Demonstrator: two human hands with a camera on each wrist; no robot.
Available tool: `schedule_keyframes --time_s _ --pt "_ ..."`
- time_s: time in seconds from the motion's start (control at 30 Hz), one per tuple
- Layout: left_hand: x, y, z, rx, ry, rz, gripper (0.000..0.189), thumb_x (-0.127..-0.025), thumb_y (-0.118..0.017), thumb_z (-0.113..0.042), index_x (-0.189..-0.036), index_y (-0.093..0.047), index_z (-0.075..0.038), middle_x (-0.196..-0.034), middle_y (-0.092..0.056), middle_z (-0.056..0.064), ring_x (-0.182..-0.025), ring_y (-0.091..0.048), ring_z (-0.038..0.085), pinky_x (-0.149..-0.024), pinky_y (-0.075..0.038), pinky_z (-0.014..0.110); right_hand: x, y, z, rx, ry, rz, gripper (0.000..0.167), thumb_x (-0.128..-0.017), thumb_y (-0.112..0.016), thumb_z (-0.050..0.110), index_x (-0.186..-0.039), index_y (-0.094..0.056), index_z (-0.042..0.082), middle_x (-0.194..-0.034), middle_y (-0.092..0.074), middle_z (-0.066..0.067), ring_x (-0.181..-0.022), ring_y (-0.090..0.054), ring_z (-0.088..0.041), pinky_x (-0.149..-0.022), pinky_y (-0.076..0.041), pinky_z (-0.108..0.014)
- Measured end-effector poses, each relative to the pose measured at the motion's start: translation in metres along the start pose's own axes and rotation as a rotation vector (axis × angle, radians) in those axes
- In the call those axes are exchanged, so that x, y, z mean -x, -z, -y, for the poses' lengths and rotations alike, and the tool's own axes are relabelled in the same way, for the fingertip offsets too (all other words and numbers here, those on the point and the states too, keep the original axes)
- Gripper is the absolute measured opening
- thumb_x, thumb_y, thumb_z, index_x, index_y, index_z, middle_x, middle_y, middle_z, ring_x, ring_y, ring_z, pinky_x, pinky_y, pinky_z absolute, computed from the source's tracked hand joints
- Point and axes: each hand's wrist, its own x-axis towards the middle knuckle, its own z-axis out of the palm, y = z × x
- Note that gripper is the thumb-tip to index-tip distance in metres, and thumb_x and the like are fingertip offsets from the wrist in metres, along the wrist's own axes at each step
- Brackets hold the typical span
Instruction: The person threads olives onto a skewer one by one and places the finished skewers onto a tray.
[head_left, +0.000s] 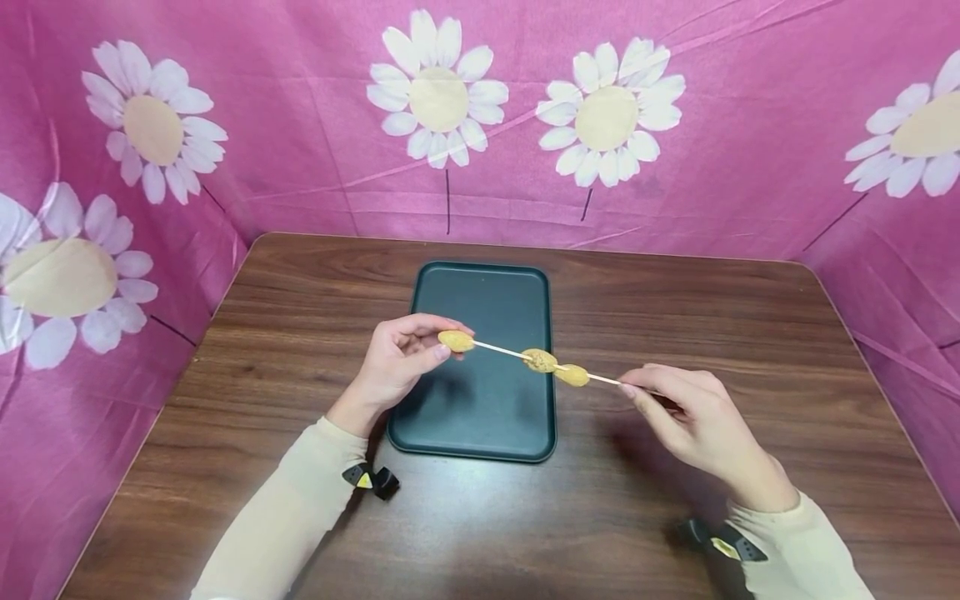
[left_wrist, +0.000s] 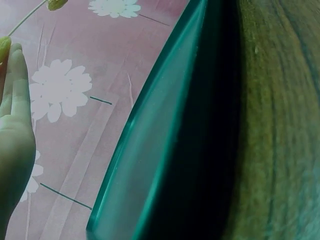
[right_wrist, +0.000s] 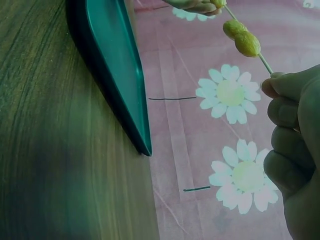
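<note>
A thin wooden skewer (head_left: 498, 348) is held up between my hands, slanting slightly down to the right. My right hand (head_left: 705, 421) pinches its right end between thumb and fingertips, the other fingers curled in the right wrist view. Two yellow, rough-skinned oval pieces (right_wrist: 247, 44) sit close together along the skewer toward the right hand. At the left end of the skewer, my left hand (head_left: 397, 358) pinches a third yellow oval piece (head_left: 456, 341) between thumb and fingers. A bare length of stick separates it from the other two.
Below the left hand and skewer, a dark green rectangular tray (head_left: 472, 437) lies on the brown wood-grain table (head_left: 675, 308). A pink cloth (head_left: 300, 158) with large white flowers hangs along the table's back and sides. A dark wrist device (head_left: 371, 480) is strapped at the left sleeve.
</note>
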Motion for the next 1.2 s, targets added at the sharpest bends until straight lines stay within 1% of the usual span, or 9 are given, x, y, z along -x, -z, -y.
schedule_keyframes --time_s 0.27,0.53,0.67,0.8,0.9,1.0,1.07,1.13,1.2 --pt "-0.002 -0.003 0.001 0.011 -0.032 0.017 0.028 -0.099 -0.074 0.002 -0.12 -0.079 -0.016 -0.119 -0.081 0.002 -0.103 -0.078 0.011 -0.088 -0.065 0.027 -0.003 -0.001 0.0 -0.014 0.018 -0.025 0.041 -0.113 -0.058 0.036 -0.097 -0.077 0.003 -0.082 -0.072 -0.003 -0.065 -0.051 0.003 -0.054 -0.04 -0.01" --pt "0.001 -0.003 0.0 0.037 -0.006 0.015 0.028 -0.098 -0.076 0.001 -0.122 -0.078 -0.014 -0.121 -0.08 0.003 -0.105 -0.078 0.01 -0.09 -0.065 0.027 -0.005 0.0 -0.001 -0.013 -0.021 -0.042 0.037 -0.112 -0.059 0.034 -0.099 -0.078 0.004 -0.083 -0.07 0.001 -0.069 -0.05 0.004 -0.056 -0.04 -0.012" --pt "0.003 -0.003 -0.002 -0.051 0.0 -0.017 0.026 -0.096 -0.081 -0.003 -0.118 -0.081 -0.018 -0.117 -0.082 0.0 -0.098 -0.079 0.01 -0.085 -0.066 0.028 -0.007 0.002 -0.002 -0.004 -0.005 -0.015 0.038 -0.112 -0.058 0.035 -0.099 -0.078 0.005 -0.084 -0.073 0.0 -0.07 -0.053 0.004 -0.058 -0.043 -0.013" --pt "0.004 -0.002 -0.004 -0.146 -0.017 -0.032 0.027 -0.094 -0.083 -0.004 -0.114 -0.081 -0.022 -0.112 -0.081 -0.002 -0.092 -0.078 0.009 -0.081 -0.065 0.025 -0.01 0.006 -0.003 -0.002 0.024 0.019 0.038 -0.113 -0.057 0.035 -0.1 -0.078 0.007 -0.083 -0.071 0.004 -0.069 -0.052 0.005 -0.059 -0.043 -0.014" --pt "0.004 -0.001 -0.005 -0.162 -0.034 -0.029 0.026 -0.093 -0.083 0.001 -0.113 -0.082 -0.014 -0.112 -0.08 -0.003 -0.093 -0.077 0.008 -0.082 -0.065 0.023 -0.011 0.008 -0.004 -0.014 0.043 0.037 0.036 -0.113 -0.057 0.034 -0.101 -0.078 0.006 -0.081 -0.067 0.007 -0.067 -0.049 0.006 -0.059 -0.041 -0.012" --pt "0.004 -0.002 -0.005 -0.166 -0.061 -0.018 0.023 -0.09 -0.082 0.008 -0.112 -0.079 0.003 -0.113 -0.08 -0.002 -0.099 -0.077 0.01 -0.087 -0.065 0.024 -0.012 0.009 -0.004 -0.024 0.056 0.038 0.036 -0.113 -0.058 0.033 -0.1 -0.078 0.006 -0.08 -0.065 0.007 -0.067 -0.048 0.006 -0.059 -0.04 -0.01" --pt "0.004 -0.003 -0.004 -0.168 -0.087 -0.013 0.024 -0.088 -0.081 0.012 -0.112 -0.076 0.011 -0.114 -0.08 -0.001 -0.102 -0.077 0.011 -0.089 -0.065 0.025 -0.012 0.009 -0.004 -0.029 0.063 0.037 0.035 -0.112 -0.058 0.032 -0.1 -0.078 0.005 -0.08 -0.066 0.006 -0.066 -0.048 0.006 -0.058 -0.04 -0.01" --pt "0.004 -0.004 -0.004 -0.171 -0.108 -0.009 0.026 -0.087 -0.08 0.014 -0.112 -0.078 0.006 -0.114 -0.08 0.0 -0.103 -0.077 0.012 -0.09 -0.064 0.025 -0.013 0.009 -0.003 -0.03 0.066 0.04 0.035 -0.112 -0.058 0.032 -0.1 -0.078 0.006 -0.081 -0.066 0.005 -0.066 -0.048 0.006 -0.058 -0.04 -0.009" --pt "0.003 -0.005 -0.004 -0.161 -0.122 -0.005 0.032 -0.087 -0.08 0.015 -0.112 -0.081 -0.003 -0.114 -0.08 0.001 -0.104 -0.077 0.012 -0.09 -0.064 0.025 -0.014 0.009 -0.003 -0.03 0.068 0.043 0.035 -0.113 -0.058 0.032 -0.1 -0.078 0.006 -0.081 -0.067 0.005 -0.065 -0.048 0.006 -0.058 -0.04 -0.008"
